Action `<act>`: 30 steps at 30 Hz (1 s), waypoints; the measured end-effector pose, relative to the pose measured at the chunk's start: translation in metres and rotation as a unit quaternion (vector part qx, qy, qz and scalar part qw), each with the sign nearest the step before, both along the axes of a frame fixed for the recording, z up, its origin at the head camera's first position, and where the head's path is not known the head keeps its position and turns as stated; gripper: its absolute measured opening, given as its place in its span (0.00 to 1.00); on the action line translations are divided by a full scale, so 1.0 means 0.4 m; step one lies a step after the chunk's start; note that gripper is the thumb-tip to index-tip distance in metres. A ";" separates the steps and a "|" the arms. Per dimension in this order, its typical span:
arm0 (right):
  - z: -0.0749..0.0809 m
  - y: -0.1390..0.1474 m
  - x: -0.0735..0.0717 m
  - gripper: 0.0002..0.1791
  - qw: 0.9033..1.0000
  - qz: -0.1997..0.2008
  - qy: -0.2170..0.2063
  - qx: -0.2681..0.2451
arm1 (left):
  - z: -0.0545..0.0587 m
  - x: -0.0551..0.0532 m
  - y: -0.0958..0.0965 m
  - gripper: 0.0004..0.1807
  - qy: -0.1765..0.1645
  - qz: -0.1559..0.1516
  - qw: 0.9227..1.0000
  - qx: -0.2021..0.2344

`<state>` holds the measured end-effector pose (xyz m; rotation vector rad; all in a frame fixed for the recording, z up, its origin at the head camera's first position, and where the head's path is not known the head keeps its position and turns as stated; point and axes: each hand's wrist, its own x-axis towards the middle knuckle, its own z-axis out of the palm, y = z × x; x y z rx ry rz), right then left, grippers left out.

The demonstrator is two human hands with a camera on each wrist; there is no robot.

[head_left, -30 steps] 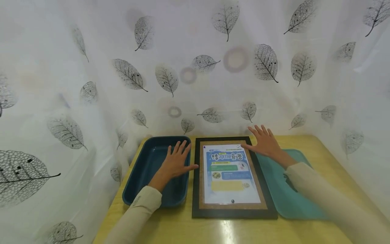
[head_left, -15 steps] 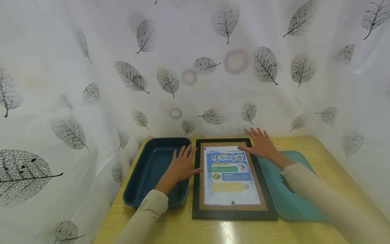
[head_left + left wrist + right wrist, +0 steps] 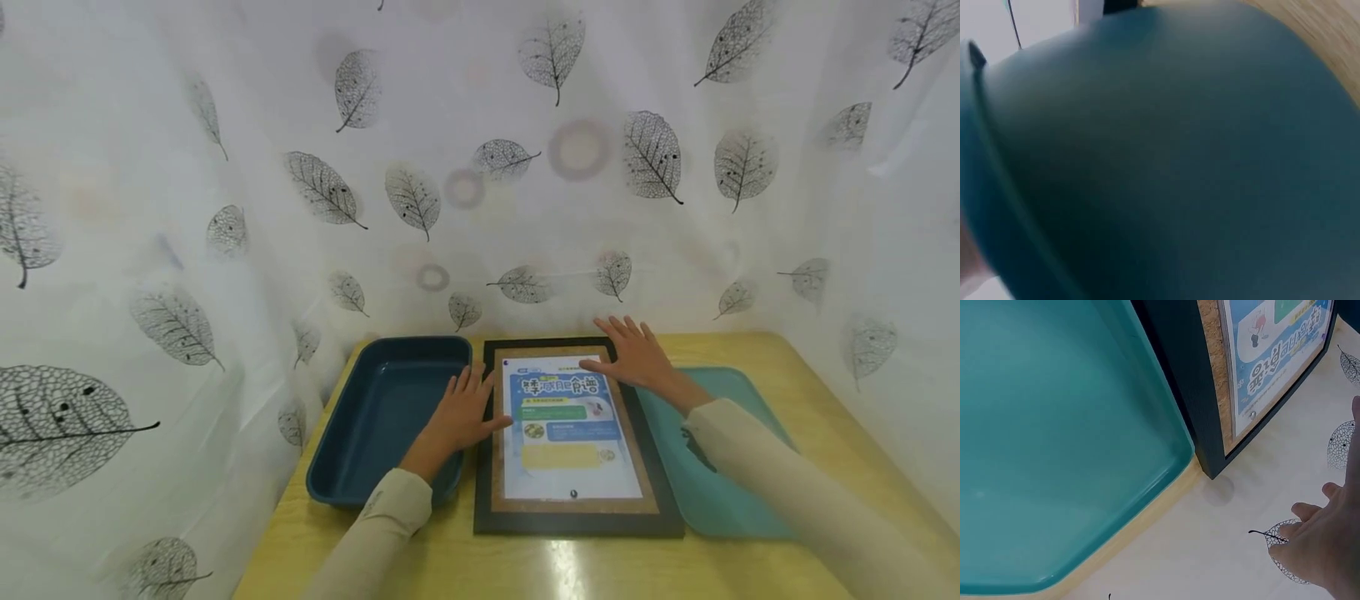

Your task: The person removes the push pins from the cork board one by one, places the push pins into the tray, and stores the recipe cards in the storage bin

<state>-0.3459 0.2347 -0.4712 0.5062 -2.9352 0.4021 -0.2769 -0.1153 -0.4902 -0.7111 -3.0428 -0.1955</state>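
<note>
A black-framed cork board point(image 3: 573, 505) with a printed poster point(image 3: 562, 433) pinned to it lies on the table. My left hand point(image 3: 456, 421), fingers spread, is above the gap between a dark blue tray point(image 3: 360, 442) and the board, its thumb over the poster's left edge. My right hand point(image 3: 636, 358) is over the board's upper right corner with fingers extended, also seen in the right wrist view as a hand point(image 3: 1322, 544) beside the board. Neither hand grips anything. Whether they touch the board cannot be told. The blue tray's side point(image 3: 1179, 156) fills the left wrist view.
A teal tray point(image 3: 720, 500) lies right of the board, partly under my right forearm. The pale wooden table point(image 3: 450, 567) shows in front. A translucent curtain point(image 3: 480, 233) printed with leaves encloses the back and sides.
My left hand has moved right and slightly toward me, from over the blue tray to the board's left edge. My right hand has shifted slightly left.
</note>
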 end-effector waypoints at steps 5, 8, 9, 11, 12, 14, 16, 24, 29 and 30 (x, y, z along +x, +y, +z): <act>-0.018 -0.026 -0.018 0.57 1.000 0.016 -0.003 -0.009 | -0.010 -0.005 0.018 0.51 -0.006 -0.007 1.000 -0.001; -0.035 -0.044 -0.029 0.58 1.000 0.028 -0.004 -0.011 | -0.017 -0.006 0.029 0.50 -0.008 -0.011 1.000 -0.005; -0.040 -0.049 -0.031 0.58 0.999 0.030 -0.005 -0.010 | -0.019 -0.006 0.033 0.51 -0.006 -0.011 1.000 -0.010; -0.044 -0.060 -0.031 0.58 0.999 0.029 -0.006 -0.014 | -0.019 -0.003 0.039 0.51 -0.013 -0.009 1.000 -0.012; -0.045 -0.065 -0.031 0.58 0.999 0.029 -0.006 -0.018 | -0.019 -0.002 0.042 0.51 -0.016 -0.008 1.000 -0.017; -0.045 -0.074 -0.030 0.58 0.999 0.026 -0.012 -0.022 | -0.018 0.000 0.048 0.51 -0.022 -0.005 0.999 -0.022; -0.043 -0.082 -0.029 0.58 0.999 0.023 -0.017 -0.024 | -0.017 0.000 0.056 0.50 -0.030 0.000 0.999 -0.025; -0.039 -0.104 -0.035 0.55 0.999 0.023 -0.033 -0.033 | -0.023 -0.006 0.100 0.51 -0.058 0.025 0.998 -0.022; -0.041 -0.117 -0.032 0.55 0.998 0.032 -0.037 -0.045 | -0.032 0.001 0.120 0.51 -0.069 0.033 0.997 -0.021; -0.042 -0.119 -0.031 0.55 0.998 0.034 -0.038 -0.046 | -0.035 0.003 0.122 0.50 -0.071 0.035 0.997 -0.020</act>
